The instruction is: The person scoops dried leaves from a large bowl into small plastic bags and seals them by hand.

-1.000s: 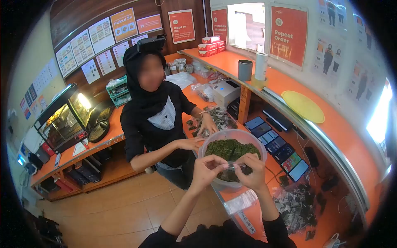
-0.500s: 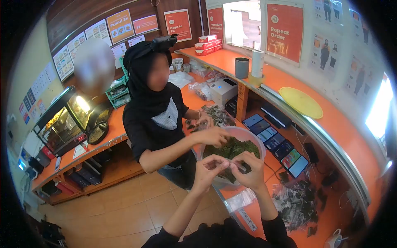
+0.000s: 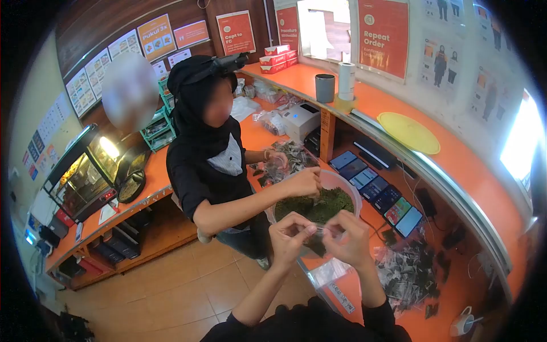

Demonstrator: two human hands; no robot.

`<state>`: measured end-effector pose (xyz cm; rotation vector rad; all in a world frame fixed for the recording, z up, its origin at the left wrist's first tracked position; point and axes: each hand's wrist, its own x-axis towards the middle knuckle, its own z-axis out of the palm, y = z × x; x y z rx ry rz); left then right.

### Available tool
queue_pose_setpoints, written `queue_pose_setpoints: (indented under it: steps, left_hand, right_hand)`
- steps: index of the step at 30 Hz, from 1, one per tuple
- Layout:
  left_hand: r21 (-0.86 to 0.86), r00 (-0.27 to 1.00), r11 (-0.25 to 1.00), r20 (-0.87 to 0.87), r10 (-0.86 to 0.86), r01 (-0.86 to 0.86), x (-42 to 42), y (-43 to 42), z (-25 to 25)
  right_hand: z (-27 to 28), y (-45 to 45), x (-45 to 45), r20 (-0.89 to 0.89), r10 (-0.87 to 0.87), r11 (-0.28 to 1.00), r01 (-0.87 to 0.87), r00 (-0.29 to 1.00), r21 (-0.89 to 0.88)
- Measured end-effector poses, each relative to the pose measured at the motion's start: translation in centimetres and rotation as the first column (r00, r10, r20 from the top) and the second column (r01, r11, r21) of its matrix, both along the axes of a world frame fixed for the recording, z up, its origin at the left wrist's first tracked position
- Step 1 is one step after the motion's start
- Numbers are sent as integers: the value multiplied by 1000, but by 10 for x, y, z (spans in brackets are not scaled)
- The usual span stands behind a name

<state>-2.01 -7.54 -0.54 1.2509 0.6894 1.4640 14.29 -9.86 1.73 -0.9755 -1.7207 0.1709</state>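
Note:
My left hand [image 3: 289, 235] and my right hand [image 3: 348, 236] are closed in pinches, close together over the near rim of a large translucent tub [image 3: 359, 206]. Between the fingertips stretches a small clear plastic bag [image 3: 319, 226], mostly hidden by the fingers. Dark green crumbled leaves [image 3: 337, 204] fill the tub. A co-worker's hand [image 3: 307, 182] hovers over the tub's far side, its fingers bunched. That person's other hand [image 3: 277, 161] is at a pile of small packets [image 3: 299, 157] behind the tub.
More small clear packets with dark green contents [image 3: 407, 273] lie to my right. Several phones [image 3: 386, 196] stand in a row under the shelf [image 3: 399, 125]. A yellow lid [image 3: 409, 133] lies on it. A white mug [image 3: 462, 322] sits at the lower right. The co-worker [image 3: 211, 154] stands left of the tub.
My hands have moved slightly apart, with the small bag between them. The co-worker's near hand has risen from the green leaves. The view has shifted slightly.

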Motion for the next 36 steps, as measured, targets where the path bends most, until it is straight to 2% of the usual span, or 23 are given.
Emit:
queue_pose_setpoints:
  steps: [2,4,5,7,8,9,11,13,14,15,16,17,18,19,21,23,25,27,28,31,33,34,36]
  left_hand:
    - [-30,999,999,28,21,-21,3,1,2]
    - [200,959,980,-273,77,-21,7,2,-1]
    - [180,961,984,-270,52,-3,16,-1,-2]
    - [152,977,965,-42,-210,214,41,-15,0]
    - [40,925,925,-75,-373,377,47,-29,-2]
    - [93,867,883,-265,-423,459,53,-33,-23]
    - [-48,647,760,-491,-584,648,65,-39,-74]
    - [-95,542,685,-536,-647,723,64,-53,-107]
    - [-118,488,648,-560,-670,753,62,-58,-114]
    - [-142,432,609,-581,-689,780,59,-62,-111]
    - [-217,362,470,-397,-843,856,52,-72,-80]
    - [-258,270,314,-191,-944,914,46,-75,-62]
    - [-260,263,306,-186,-947,916,43,-73,-61]
    - [-197,93,103,-59,-994,975,39,-71,-62]
    - [-109,-100,-104,49,-994,989,28,-59,-70]
    - [-263,-151,-32,-444,-883,964,12,-39,-98]
    - [-259,186,306,-402,-897,916,-33,-24,-87]
    - [-119,441,548,-464,-768,828,-85,0,-57]
    - [63,506,594,-602,-618,802,-124,8,-48]
    - [335,783,777,-545,-301,532,-217,10,1]
    - [562,949,807,-314,7,180,-261,-5,26]
    - [647,979,760,-117,167,-52,-271,-15,36]
    - [657,848,543,338,408,-523,-276,-28,50]
  right_hand:
    - [8,-17,16,-121,-46,999,43,992,-27]
    - [13,-29,28,-120,-63,998,60,991,-22]
    - [12,-36,34,-126,-75,997,74,989,-16]
    - [10,-50,48,-108,-150,987,143,983,-69]
    - [12,-59,56,-125,-214,975,205,969,-83]
    - [11,-68,64,-140,-276,960,266,951,-91]
    - [-1,-87,97,-130,-421,906,409,898,-112]
    - [-1,-106,127,-2,-689,712,676,725,-188]
    - [0,-112,130,4,-702,699,689,713,-193]
    - [3,-119,131,132,-738,640,748,662,-174]
    - [5,-124,131,256,-758,583,799,599,-146]
    - [2,-127,131,260,-763,574,805,592,-150]
    - [-5,-128,130,221,-718,634,751,660,-183]
    - [-11,-128,129,177,-668,692,690,723,-212]
    - [-25,-120,126,111,-661,685,657,742,-313]
    - [-50,-108,129,87,-549,744,534,831,-402]
    - [-79,-93,130,94,-482,743,464,871,-482]
    - [-109,-80,131,86,-411,733,385,908,-561]
    - [-122,-73,131,152,-337,691,353,929,-631]
    - [-171,-53,131,255,-235,624,346,938,-700]
    - [-197,-43,122,308,-293,660,424,905,-620]
    - [-205,-36,113,345,-308,666,460,887,-587]
    - [-213,-31,99,411,-341,651,528,845,-546]
